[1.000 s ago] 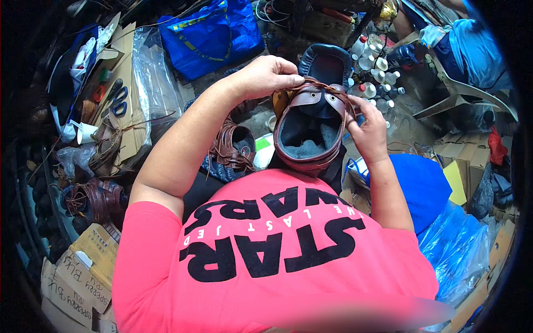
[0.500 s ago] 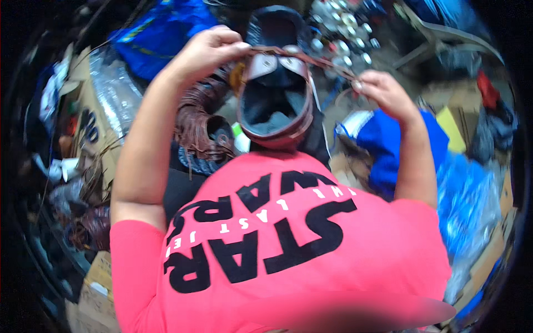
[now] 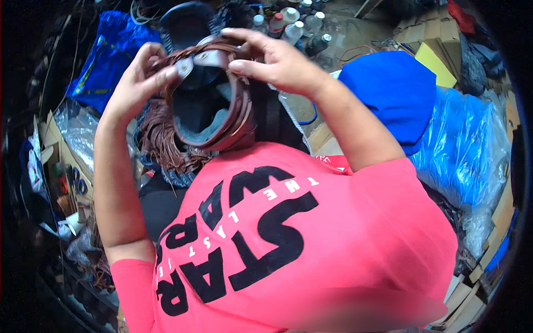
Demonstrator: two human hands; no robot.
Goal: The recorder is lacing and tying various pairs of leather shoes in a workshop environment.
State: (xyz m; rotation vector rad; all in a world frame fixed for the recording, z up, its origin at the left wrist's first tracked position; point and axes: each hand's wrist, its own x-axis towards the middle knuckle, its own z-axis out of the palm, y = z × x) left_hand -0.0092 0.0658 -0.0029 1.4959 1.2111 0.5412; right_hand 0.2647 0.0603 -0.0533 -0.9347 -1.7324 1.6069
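A round, hollow brown leather piece [image 3: 244,114] with a dark, padded lining rests against my front, its opening facing up. Pale flaps with metal studs [image 3: 210,57] sit at its far rim. My left hand [image 3: 145,80] is closed at the far left of that rim, thumb beside one flap. Across the far rim runs brown leather cord [image 3: 191,50]. My right hand [image 3: 277,64] curls round the cord on the right, thumb apart from the fingers; its grip is partly hidden. A bundle of brown leather strips [image 3: 161,133] lies beside the piece on the left.
Beyond the piece is a dark rounded object [image 3: 189,25]. Several bottles [image 3: 294,30] stand far off in the middle. A blue cloth [image 3: 388,94] and clear plastic wrap [image 3: 461,150] lie at right. A blue bag [image 3: 111,61] and cardboard [image 3: 66,139] are at left.
My hands have come closer together, from holding the cord stretched wide to gripping it at the far rim. The leather piece appears further left in the view.
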